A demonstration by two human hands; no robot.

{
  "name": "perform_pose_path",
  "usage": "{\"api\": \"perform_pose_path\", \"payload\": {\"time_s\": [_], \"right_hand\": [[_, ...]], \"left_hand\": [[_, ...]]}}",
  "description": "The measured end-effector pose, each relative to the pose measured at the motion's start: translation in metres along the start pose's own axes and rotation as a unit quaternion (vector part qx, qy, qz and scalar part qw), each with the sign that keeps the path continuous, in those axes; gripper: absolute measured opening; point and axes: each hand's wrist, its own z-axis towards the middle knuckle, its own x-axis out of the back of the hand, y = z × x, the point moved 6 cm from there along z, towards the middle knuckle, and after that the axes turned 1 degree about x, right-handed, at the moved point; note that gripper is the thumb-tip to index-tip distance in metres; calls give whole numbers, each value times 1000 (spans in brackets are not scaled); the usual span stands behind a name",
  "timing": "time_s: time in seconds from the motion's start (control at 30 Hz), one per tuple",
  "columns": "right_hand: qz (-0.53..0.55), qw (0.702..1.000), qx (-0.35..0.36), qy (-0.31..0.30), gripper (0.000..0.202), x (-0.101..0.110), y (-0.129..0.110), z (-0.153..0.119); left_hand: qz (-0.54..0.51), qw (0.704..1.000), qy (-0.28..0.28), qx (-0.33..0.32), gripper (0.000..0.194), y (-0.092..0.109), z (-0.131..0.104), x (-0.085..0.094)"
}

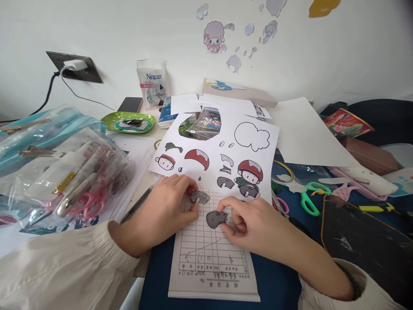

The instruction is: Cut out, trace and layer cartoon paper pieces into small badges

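Observation:
My left hand [169, 209] pinches a small grey cutout [200, 197] with a rough, ragged-looking surface. Between the thumb and finger of my right hand [247, 219] is a larger dark grey cutout [215, 219] with a black outline. Both pieces are just above or on a ruled form pad [211, 284] with handwriting, which lies upside down to me; whether they touch it I cannot tell. Behind my hands spreads a white printed sheet [222, 150] showing a red-helmeted cartoon figure [248, 177] and its separate parts, with one hole cut out.
Left stands a clear plastic bag [106, 159] of tools beside a green plate [109, 122]. Scissors with green handles [310, 202] and a roll of tape [292, 170] lie right, near a black flat pouch [361, 245]. A Nexcare packet [151, 82] leans on the wall.

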Motion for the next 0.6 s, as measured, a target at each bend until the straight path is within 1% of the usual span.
{"api": "perform_pose_path", "payload": {"time_s": [0.2, 0.3, 0.4, 0.43, 0.5, 0.6], "right_hand": [[-47, 998, 16, 25, 20, 2, 2, -3], [-89, 994, 39, 46, 18, 3, 1, -3], [-116, 989, 63, 73, 17, 5, -1, -3], [-123, 986, 71, 83, 17, 6, -3, -3], [-138, 982, 84, 98, 17, 8, -5, -3], [-161, 976, 97, 113, 18, 9, -9, -3]], "left_hand": [[0, 1000, 7, -16, 18, 1, -1, 0], [4, 999, 25, -43, 18, 2, -2, 3], [19, 996, 41, -82, 15, 9, -5, 6], [22, 995, 31, -93, 14, 12, -6, 5], [19, 994, -5, -106, 14, 18, -8, 1], [0, 995, -45, -87, 13, 22, -10, -5]]}}
